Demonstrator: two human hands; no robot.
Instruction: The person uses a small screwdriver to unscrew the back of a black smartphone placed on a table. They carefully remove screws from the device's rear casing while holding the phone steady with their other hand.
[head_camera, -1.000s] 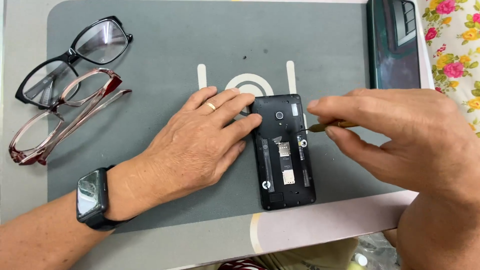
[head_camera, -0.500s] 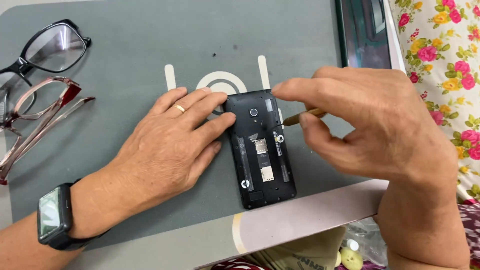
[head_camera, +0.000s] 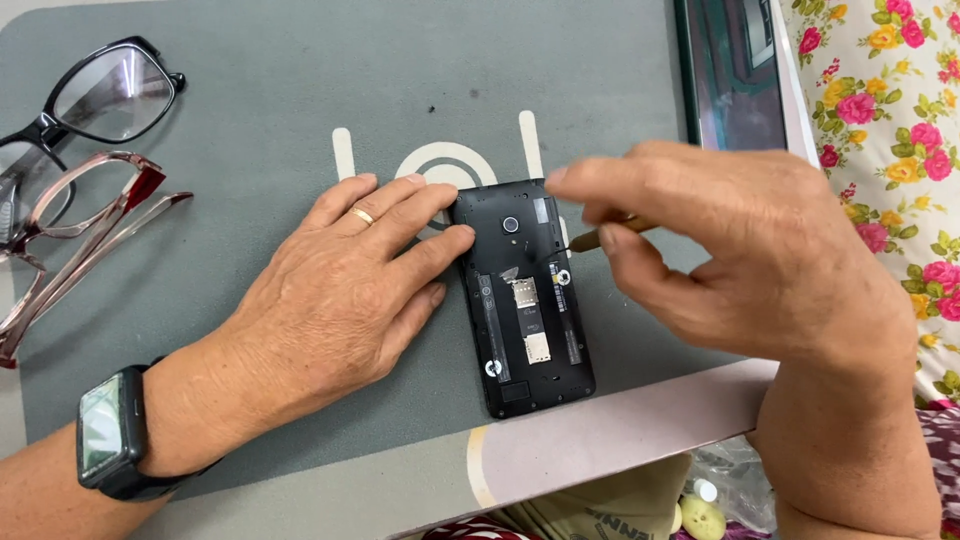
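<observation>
While the left hand (head_camera: 340, 290) is laid flat and open on the grey mat (head_camera: 250, 120), palm down with the fingers spread, nothing is gripped by it; its fingertips are pressed against the upper left edge of a black phone (head_camera: 525, 300), whose back cover is off. A gold ring (head_camera: 362, 215) is worn on one finger, and a dark smartwatch (head_camera: 108, 432) is strapped around the wrist. The right hand (head_camera: 730, 250) is curled closed, and a thin tool with a yellowish-brown handle (head_camera: 610, 235) is pinched between the thumb and fingers. The tool's dark tip is brought to the phone's right edge, near the upper part of the body; whether the tip is actually touching the casing cannot be told. The phone is lying face down on the mat between the two hands, upright in the view, with its round camera lens towards the top and metal card slots exposed in the middle. Behind the phone, a white ring-and-bars mark is printed on the mat. Well apart to the left, a pair of black-framed glasses (head_camera: 95, 100) is lying on the mat, and just below it a pair of reddish clear-framed glasses (head_camera: 75, 230) is resting. At the upper right, a dark flat device (head_camera: 730, 80) is seen beside a flowered cloth (head_camera: 890, 130).
</observation>
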